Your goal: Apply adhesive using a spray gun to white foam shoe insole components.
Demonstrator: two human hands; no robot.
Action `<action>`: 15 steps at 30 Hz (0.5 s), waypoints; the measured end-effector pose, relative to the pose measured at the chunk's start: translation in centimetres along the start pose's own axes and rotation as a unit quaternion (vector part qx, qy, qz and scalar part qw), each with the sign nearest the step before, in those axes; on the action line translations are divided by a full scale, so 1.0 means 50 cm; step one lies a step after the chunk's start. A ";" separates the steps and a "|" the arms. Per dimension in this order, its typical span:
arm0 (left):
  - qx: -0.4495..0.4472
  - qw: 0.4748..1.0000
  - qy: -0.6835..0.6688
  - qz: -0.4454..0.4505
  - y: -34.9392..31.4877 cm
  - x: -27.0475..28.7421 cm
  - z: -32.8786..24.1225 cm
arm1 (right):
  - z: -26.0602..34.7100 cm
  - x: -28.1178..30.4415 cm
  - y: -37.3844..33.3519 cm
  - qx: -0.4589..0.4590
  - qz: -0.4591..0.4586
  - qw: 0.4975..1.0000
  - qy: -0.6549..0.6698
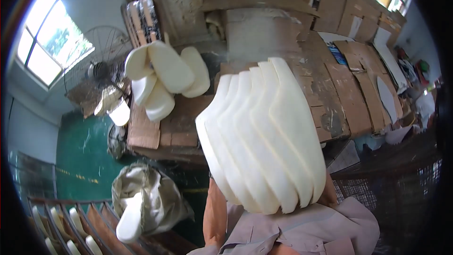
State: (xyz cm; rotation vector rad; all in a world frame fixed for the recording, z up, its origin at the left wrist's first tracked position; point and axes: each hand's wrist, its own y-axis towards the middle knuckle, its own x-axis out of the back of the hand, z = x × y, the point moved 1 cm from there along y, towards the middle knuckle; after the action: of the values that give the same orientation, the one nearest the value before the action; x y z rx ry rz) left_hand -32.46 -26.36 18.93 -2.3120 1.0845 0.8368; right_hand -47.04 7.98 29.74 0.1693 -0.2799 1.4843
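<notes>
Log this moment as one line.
cream stack: between forearms; both hands: hidden by stack; loose cream pieces: on workbench, left end

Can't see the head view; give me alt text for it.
A stack of cream, curved pads fills the centre between the person's forearms, both hands hidden. More pads are piled upper left on a cardboard-covered table; a sack stands lower left.

From here, I see my bare left forearm (pixel 215 215) reaching forward, almost straight. Only a bit of my bare right forearm (pixel 330 191) shows. I can't see my hands.
</notes>
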 end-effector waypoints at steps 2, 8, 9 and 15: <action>-0.001 0.999 -0.021 0.030 0.047 -0.041 0.000 | 0.014 -0.012 0.039 -0.001 -0.003 1.000 0.029; -0.019 0.993 -0.082 0.085 0.153 -0.156 -0.004 | 0.070 -0.063 0.179 0.001 0.029 0.993 0.110; -0.022 0.991 -0.093 0.089 0.163 -0.171 -0.002 | 0.078 -0.073 0.200 0.000 0.039 0.992 0.122; -0.053 0.983 -0.159 0.078 0.201 -0.220 0.006 | 0.124 -0.153 0.323 -0.015 0.131 0.976 0.173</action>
State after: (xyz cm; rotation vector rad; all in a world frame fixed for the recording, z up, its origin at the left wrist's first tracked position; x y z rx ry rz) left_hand -46.11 -26.35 24.85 -2.0976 1.1093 1.3024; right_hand -64.09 0.27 32.50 -0.1581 -0.0418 1.7392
